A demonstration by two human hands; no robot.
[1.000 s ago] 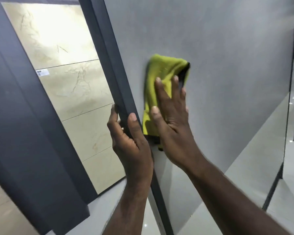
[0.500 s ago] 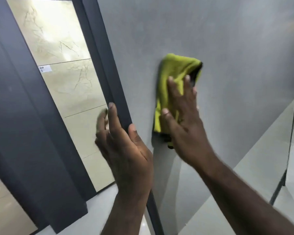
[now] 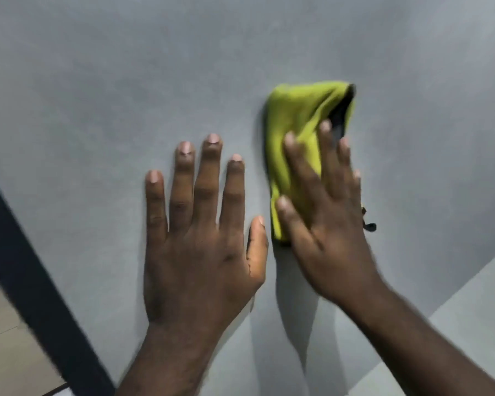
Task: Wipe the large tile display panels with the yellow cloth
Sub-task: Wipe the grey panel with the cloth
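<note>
The left hand (image 3: pixel 200 247) lies flat on the grey panel (image 3: pixel 97 95), fingers straight and spread, holding nothing. Just to its right, the right hand (image 3: pixel 323 232) presses the folded yellow cloth (image 3: pixel 297 121) against the panel with straight fingers. A dark frame (image 3: pixel 32 284) edges the panel at lower left.

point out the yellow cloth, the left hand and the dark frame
yellow cloth (image 3: pixel 295 132), head view, upper folded part
left hand (image 3: pixel 200 252), head view, back of the hand
dark frame (image 3: pixel 26 281), head view, middle of the strip

Looks like a tile showroom: one huge grey panel (image 3: pixel 97 81) fills the frame, dark frame edge (image 3: pixel 26 252) lower left, beige tiling (image 3: pixel 0 338) beyond.
</note>
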